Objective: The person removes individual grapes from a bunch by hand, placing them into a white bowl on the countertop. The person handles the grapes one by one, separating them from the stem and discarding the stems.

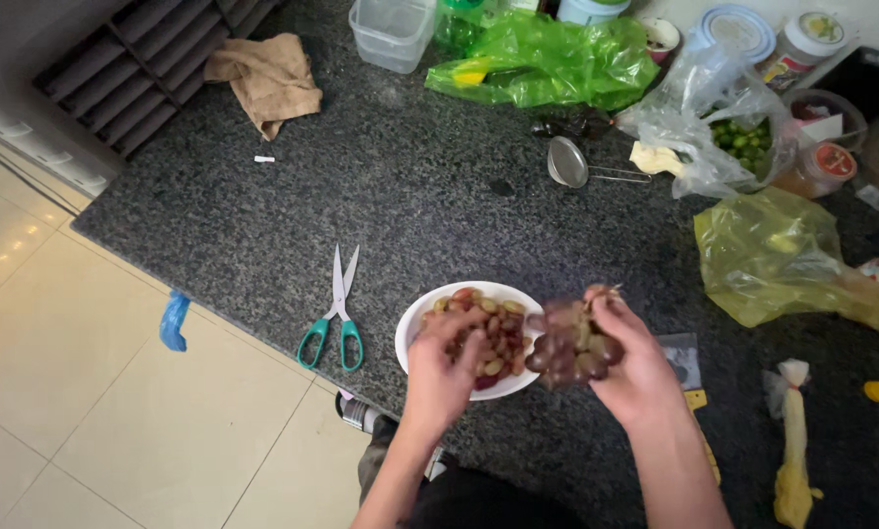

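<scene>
— What was the counter (pixel 380 186) made of?
— Speckled dark stone, granite by the look, with a dull polish. The floor tiles (pixel 87 372) beside it were pale and glossy.
— And the bowl (pixel 412 323)?
— Smooth white, glazed or plastic, hard to tell. The grapes (pixel 569 345) in the right hand (pixel 635 367) had a soft sheen.
— The scissors (pixel 335 312)?
— Bright metal blades, green plastic handles. The bags (pixel 547 59) were thin crinkled shiny plastic, the rag (pixel 268 78) matt brown cloth, the strainer (pixel 567 163) dull metal

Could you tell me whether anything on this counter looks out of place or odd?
Mostly clutter: a crumpled brown cloth lies loose, open scissors sit at the counter's edge, and a blue scrap lies on the floor.
</scene>
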